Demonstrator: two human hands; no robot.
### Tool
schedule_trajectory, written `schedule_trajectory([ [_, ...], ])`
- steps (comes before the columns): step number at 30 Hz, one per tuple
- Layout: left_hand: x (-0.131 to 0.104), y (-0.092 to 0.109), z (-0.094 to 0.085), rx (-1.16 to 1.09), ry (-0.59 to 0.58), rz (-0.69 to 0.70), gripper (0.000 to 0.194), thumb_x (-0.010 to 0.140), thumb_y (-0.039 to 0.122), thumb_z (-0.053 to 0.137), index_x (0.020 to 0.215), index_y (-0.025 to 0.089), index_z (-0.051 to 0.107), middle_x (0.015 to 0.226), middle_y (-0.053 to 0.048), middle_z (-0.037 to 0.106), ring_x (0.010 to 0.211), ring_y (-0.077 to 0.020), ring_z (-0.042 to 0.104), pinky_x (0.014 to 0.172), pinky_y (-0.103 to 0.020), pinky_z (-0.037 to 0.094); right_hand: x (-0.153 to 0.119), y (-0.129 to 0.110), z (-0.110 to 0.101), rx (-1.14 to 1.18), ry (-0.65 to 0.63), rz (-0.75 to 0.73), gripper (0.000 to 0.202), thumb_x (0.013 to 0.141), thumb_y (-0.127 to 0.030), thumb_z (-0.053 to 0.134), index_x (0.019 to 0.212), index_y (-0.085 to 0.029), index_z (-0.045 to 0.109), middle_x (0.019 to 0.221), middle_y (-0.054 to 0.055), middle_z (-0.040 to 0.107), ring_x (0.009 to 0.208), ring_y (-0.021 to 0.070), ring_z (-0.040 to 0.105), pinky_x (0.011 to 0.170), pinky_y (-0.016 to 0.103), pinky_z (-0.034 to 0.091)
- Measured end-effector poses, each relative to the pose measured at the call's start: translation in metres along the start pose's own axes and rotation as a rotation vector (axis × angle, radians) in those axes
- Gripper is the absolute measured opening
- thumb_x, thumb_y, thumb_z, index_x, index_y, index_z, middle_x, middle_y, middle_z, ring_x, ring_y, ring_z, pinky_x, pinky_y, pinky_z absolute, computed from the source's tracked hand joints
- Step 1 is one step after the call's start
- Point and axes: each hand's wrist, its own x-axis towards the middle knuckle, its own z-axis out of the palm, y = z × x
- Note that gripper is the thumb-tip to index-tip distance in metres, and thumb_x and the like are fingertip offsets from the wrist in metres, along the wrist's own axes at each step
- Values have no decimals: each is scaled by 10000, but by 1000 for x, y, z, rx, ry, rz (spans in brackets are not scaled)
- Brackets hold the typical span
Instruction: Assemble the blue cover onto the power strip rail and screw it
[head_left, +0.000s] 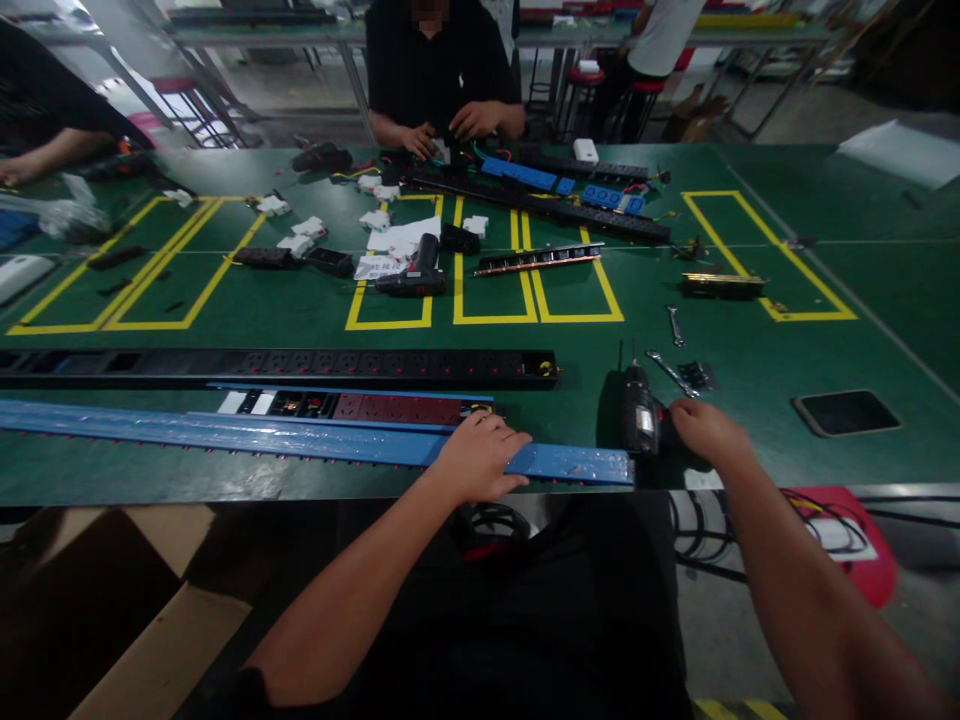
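Observation:
My left hand (484, 458) is wrapped over a long blue power strip (375, 446) near its right end. The strip lies along the table's front edge, and small red dots line its lower side. At the strip's right end, my right hand (709, 432) grips the handle of a cordless drill (641, 415), whose bit points away from me. Just behind the blue strip lies a shorter power strip with dark red sockets (405, 409), partly covered by my left fingers. Beyond it stretches a long black power strip (360, 368).
Wrenches (673, 375) lie beyond the drill, and a phone (846, 413) is at right. Another drill (416, 275) rests mid-table among yellow tape outlines. Across the green table (787, 360), a co-worker's hands (476, 120) handle wired parts. An open cardboard box (161, 640) stands below left.

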Motion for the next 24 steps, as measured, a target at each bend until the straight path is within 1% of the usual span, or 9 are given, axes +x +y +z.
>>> schedule_trajectory([
  [2,1,-1,0,-6,-17,-9,601,820,570,634,1296,214,551,1155,-68,685,1103,-276,557,953,-424,393,0,-1,-1,3,1,11,445,896,-384,329,1019,-209,719,1055,153,688,956,311,633,773,403,464],
  [4,3,-3,0,-14,-26,-12,589,827,562,626,1294,214,547,1160,-64,684,1081,-275,572,915,-415,420,1,-1,-1,1,5,21,439,889,-386,341,1006,-203,722,1043,155,687,947,306,635,774,397,464],
  [8,6,-6,0,-33,-36,-4,571,838,544,617,1292,206,545,1170,-71,679,1078,-267,580,902,-397,445,5,-1,-2,-2,12,45,423,877,-395,372,964,-189,730,1025,160,688,938,303,640,757,375,464],
  [15,8,-8,-1,-39,-38,-5,559,831,541,623,1280,217,547,1151,-62,681,1060,-257,581,886,-384,459,14,2,-4,-3,49,40,438,869,-394,382,1026,-190,737,1061,166,695,966,321,638,754,392,465],
  [24,13,-14,-3,-35,-29,-34,553,827,540,629,1278,227,558,1131,-65,683,1033,-256,583,845,-378,468,19,4,-7,0,64,38,420,835,-401,410,983,-197,745,1031,147,702,942,309,636,748,378,458],
])
